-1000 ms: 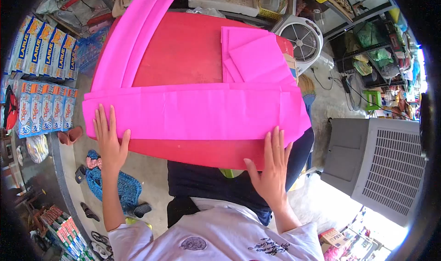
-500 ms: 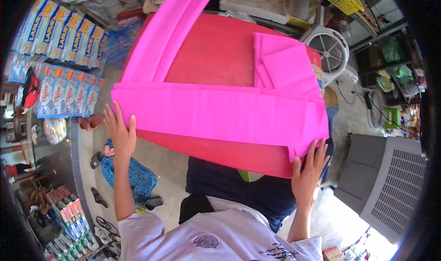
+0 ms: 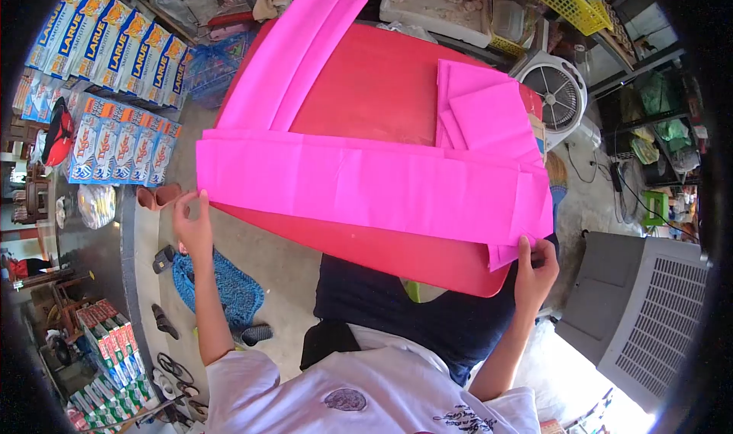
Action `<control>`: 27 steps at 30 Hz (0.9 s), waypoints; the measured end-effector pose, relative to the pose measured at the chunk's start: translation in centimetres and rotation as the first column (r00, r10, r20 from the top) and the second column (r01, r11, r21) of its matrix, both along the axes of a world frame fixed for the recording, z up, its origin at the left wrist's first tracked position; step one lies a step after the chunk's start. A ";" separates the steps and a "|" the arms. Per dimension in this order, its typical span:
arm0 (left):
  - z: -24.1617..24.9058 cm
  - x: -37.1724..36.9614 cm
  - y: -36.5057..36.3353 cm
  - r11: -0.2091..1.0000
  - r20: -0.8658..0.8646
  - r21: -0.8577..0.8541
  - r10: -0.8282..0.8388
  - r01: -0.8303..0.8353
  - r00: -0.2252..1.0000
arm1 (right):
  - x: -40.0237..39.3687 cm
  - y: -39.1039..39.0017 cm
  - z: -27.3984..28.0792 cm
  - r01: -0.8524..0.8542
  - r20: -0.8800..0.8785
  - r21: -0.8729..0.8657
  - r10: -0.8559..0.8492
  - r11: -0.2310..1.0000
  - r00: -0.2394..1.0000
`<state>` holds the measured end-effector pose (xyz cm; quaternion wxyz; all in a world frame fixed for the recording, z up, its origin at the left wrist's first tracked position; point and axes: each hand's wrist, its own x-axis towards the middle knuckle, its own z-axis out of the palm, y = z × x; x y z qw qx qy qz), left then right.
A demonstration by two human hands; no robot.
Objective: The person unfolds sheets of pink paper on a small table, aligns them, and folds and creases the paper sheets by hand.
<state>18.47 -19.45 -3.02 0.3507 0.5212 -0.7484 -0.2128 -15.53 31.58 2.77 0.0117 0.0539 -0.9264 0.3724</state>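
A long, folded strip of bright pink crepe-like paper [image 3: 359,182] lies across the near side of a red tabletop [image 3: 366,90]. At its lower left corner, my left hand [image 3: 194,226] has thumb and fingers drawn together in a pinch on the edge. My right hand [image 3: 536,272] is closed in a similar pinch at the lower right corner, where several layers overlap unevenly. Beyond the strip, another pink folded length [image 3: 286,60] runs toward the far left edge. A smaller folded pink stack [image 3: 489,109] sits at the far right of the tabletop.
Beer cartons [image 3: 114,45] are stacked on the left. A white fan [image 3: 551,94] stands past the table's right end, with a grey air cooler [image 3: 649,304] nearer on that side. A blue mat [image 3: 217,289] and sandals [image 3: 164,321] are on the floor.
Both hands have gone from fingers spread flat on the strip's ends to pinching its near corners. The view has shifted slightly; the pink pieces keep nearly the same layout.
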 end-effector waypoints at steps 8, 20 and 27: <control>0.2 0.5 -0.1 0.966 -0.071 0.232 -0.096 0.110 0.993 | -0.7 0.0 1.2 0.036 -0.081 -0.395 -0.074 0.918 0.994; 1.2 0.3 9.3 0.714 -0.582 0.554 -0.037 0.429 0.813 | 4.4 -14.7 13.4 -0.376 -0.337 -0.470 0.231 0.798 0.913; 0.1 0.6 11.2 0.543 -0.738 0.642 0.248 0.540 0.628 | 14.0 -25.8 8.7 -0.881 -0.432 -0.150 0.772 0.449 0.466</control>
